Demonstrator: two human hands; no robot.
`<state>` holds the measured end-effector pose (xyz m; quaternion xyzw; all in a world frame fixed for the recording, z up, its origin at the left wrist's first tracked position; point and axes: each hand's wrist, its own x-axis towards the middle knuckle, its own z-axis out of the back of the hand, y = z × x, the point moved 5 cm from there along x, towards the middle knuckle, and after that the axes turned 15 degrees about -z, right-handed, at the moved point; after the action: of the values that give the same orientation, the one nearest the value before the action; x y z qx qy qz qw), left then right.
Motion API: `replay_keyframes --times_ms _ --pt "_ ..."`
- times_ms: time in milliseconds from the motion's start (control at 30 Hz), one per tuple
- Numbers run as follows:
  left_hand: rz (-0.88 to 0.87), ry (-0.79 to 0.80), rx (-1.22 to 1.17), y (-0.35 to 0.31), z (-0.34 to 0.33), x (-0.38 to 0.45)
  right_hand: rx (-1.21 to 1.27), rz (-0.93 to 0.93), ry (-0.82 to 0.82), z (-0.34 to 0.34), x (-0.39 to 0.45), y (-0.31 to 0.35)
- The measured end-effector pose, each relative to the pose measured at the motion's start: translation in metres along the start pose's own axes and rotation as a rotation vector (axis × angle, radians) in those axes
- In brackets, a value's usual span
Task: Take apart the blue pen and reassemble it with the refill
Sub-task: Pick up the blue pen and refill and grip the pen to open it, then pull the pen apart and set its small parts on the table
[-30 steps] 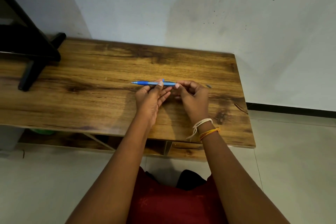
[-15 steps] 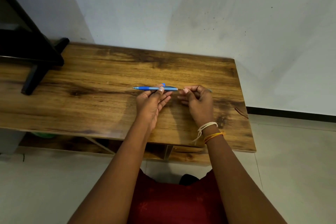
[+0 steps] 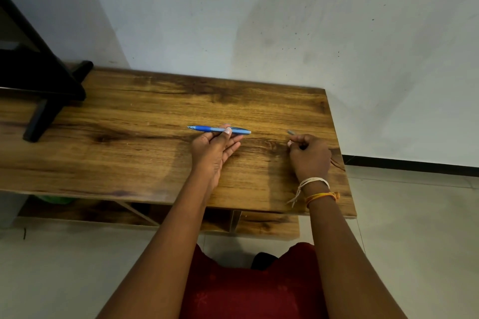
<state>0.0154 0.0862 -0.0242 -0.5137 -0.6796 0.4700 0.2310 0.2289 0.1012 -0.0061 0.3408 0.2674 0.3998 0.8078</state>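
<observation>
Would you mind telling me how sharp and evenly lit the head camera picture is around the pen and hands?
Head view: the blue pen and left hand look sharp; the right hand is clear, though the small piece in it is hard to make out; soft shadows fall on the table; wide-angle bending at the edges.

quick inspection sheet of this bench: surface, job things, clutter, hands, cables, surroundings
surface: wooden table, bare grain, dark knots
job's things: blue pen held level above the table; a thin grey piece, likely the refill, pokes from the other fist, apart from the pen
clutter: black stand at the far left corner
grippers: left hand pinches the pen; right hand closed on the thin piece
cables: nothing seen
surroundings: white wall, pale tiled floor, lower shelf under the table
</observation>
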Motion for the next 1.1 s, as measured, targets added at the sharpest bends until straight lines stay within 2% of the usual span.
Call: replay_keyframes --times_ms 67,133,200,300,433,633,733,833,967,1100 --pt "-0.008 0.005 0.012 -0.001 0.0 0.0 0.089 -0.052 -0.029 0.001 -0.002 -0.001" --pt "-0.026 0.029 0.05 0.0 -0.001 0.0 0.285 -0.102 -0.106 0.003 -0.012 0.003" --pt "-0.044 0.046 0.108 0.0 -0.004 -0.001 0.351 0.059 -0.104 -0.002 -0.026 0.018" --pt "-0.075 0.048 0.188 0.0 -0.005 -0.001 0.171 0.403 0.121 -0.027 -0.055 0.042" --pt "-0.106 0.039 0.18 -0.006 0.0 0.002 0.01 0.515 0.175 -0.046 -0.071 0.051" --pt "-0.149 0.088 0.27 -0.007 0.002 0.004 -0.037 0.485 0.187 -0.053 -0.065 0.052" --pt "-0.261 0.085 0.477 -0.013 0.006 0.006 -0.005 0.405 0.058 -0.048 -0.057 0.048" --pt "-0.343 0.026 0.579 -0.021 0.014 0.007 -0.019 0.269 -0.054 -0.041 -0.042 0.039" --pt "-0.326 -0.092 0.626 -0.026 0.029 0.009 -0.087 0.155 -0.053 -0.042 -0.03 0.032" --pt "-0.284 -0.108 0.638 -0.025 0.031 0.011 -0.149 0.127 -0.055 -0.043 -0.027 0.029"
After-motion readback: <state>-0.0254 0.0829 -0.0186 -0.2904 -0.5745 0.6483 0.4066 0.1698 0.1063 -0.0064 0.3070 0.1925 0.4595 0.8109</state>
